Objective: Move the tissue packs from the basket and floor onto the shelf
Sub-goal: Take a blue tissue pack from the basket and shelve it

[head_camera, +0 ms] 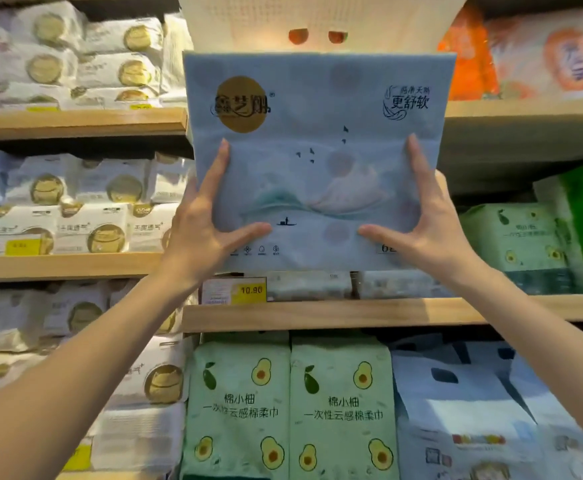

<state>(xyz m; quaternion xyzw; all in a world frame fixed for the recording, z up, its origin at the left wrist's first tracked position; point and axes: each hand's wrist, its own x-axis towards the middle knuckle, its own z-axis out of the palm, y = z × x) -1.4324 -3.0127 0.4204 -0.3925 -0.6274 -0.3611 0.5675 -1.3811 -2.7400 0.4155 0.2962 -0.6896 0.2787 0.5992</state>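
A large pale blue tissue pack (317, 109) with a gold round logo and a printed landscape is held upright in front of the middle shelf bay. My left hand (207, 223) grips its lower left side, thumb across the front. On the lower right side my right hand (421, 226) grips the same pack in mirror fashion. The pack's bottom edge hangs just above the wooden shelf board (352, 315). No basket and no floor are in view.
A cream pack (317, 19) sits on the shelf above. Green avocado-print packs (290, 410) fill the bay below, beside blue-white packs (473, 410). White packs (75, 202) line the left shelves, green packs (542, 230) and orange packs (525, 53) the right. A yellow price tag (250, 291) reads 10.90.
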